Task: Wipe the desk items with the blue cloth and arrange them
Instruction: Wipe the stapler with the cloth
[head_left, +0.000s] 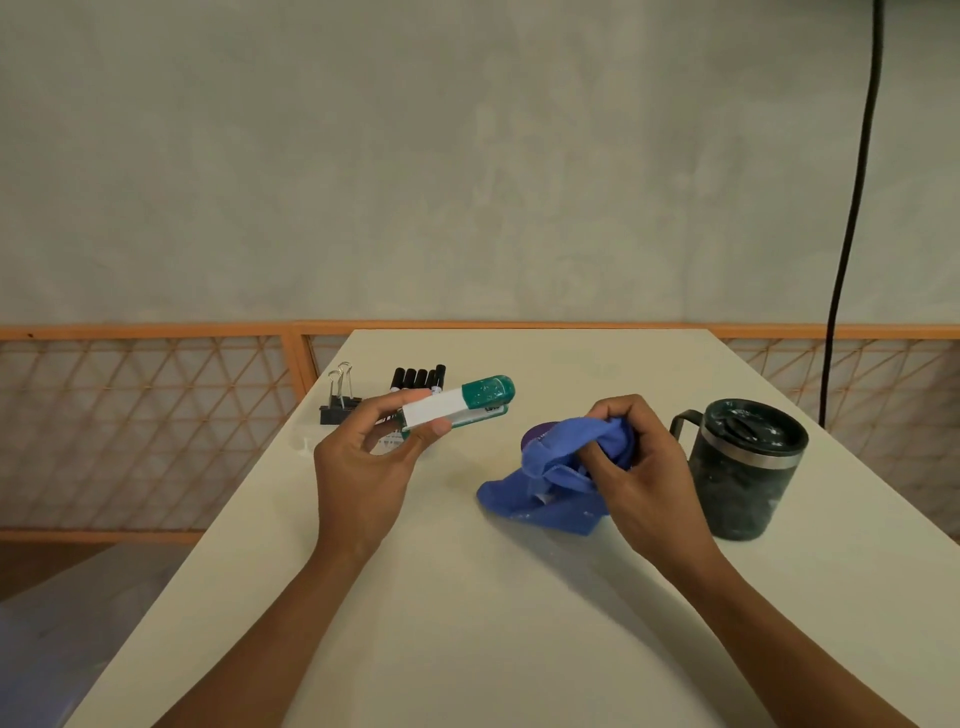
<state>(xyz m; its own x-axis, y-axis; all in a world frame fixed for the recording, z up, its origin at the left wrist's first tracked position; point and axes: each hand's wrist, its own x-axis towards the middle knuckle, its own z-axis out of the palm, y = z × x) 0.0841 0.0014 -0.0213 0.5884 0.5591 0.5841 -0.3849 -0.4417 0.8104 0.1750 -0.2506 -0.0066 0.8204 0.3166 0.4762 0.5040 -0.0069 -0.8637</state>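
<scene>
Above the tabletop (467, 623), pinched at its near end by curled fingers (434, 430) of the left hand (363, 467), green-and-white stapler (457, 405), long axis aimed right toward the blue cloth (550, 483) bunched in the clenched right hand (639, 467), just apart.

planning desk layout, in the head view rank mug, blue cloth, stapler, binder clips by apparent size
1. mug and blue cloth: about alike, unranked (cloth bunched in the right hand)
2. stapler, in the left hand
3. binder clips, farther back, so unsure
</scene>
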